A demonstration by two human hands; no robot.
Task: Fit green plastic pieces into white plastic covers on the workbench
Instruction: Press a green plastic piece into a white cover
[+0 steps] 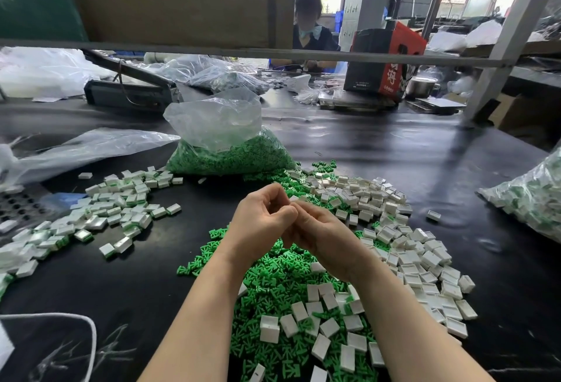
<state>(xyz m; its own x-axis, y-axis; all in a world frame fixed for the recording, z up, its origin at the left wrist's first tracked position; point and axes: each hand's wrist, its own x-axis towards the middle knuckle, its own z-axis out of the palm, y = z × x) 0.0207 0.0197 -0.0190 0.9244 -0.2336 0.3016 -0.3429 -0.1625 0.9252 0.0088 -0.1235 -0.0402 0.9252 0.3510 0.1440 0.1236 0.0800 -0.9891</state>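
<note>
My left hand (262, 220) and my right hand (326, 237) meet above the black workbench (394, 151), fingers curled together around a small white cover (294, 198) whose corner peeks out between the fingertips. Any green piece in the grip is hidden. Below my wrists lies a heap of loose green pieces (273, 278) mixed with white covers (331, 327). More empty white covers (403, 248) spread to the right. To the left sits a pile of covers with green fitted inside (121, 211).
A clear bag of green pieces (230, 151) stands behind the heaps. Another bag of parts (534, 199) lies at the right edge, an empty bag (85, 147) at the left. A person sits across the bench beyond a metal rail (303, 55); a red-black box (385, 59) stands nearby.
</note>
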